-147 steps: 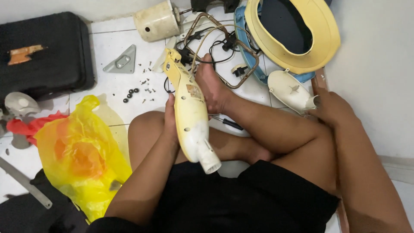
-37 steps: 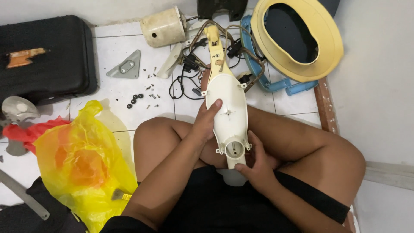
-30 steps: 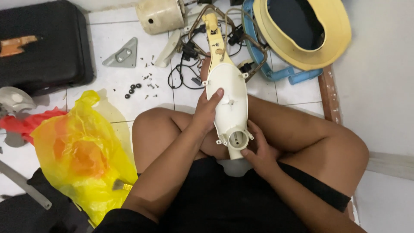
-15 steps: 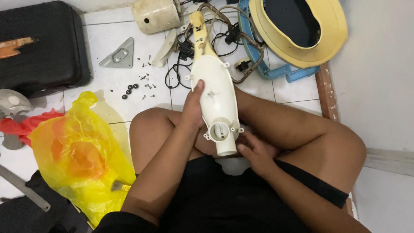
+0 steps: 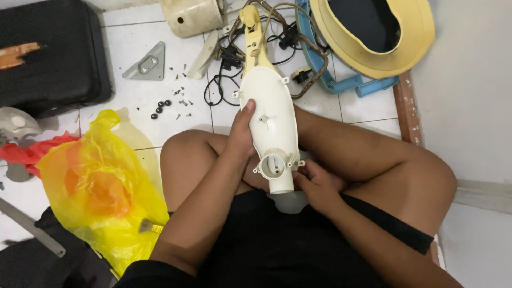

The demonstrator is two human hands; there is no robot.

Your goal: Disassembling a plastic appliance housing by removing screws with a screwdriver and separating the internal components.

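Note:
A long cream plastic housing (image 5: 269,114), a half shell of an appliance, lies across my crossed legs with its open inside facing up and a round socket near its lower end. My left hand (image 5: 241,140) grips its left edge, thumb on the rim. My right hand (image 5: 317,184) holds the lower right end by the socket. The narrow yellowed top end of the housing reaches into a tangle of black and brown wires (image 5: 277,48) on the floor.
A yellow plastic bag (image 5: 98,186) lies at my left knee. Loose screws and black washers (image 5: 170,104) and a grey triangular bracket (image 5: 145,64) lie on white tiles. A black case (image 5: 50,53), a cream cylinder (image 5: 192,16) and a yellow ring (image 5: 373,37) lie beyond.
The housing was first held in the left hand alone, outer side up; it has been turned open side up and both hands hold it over my lap.

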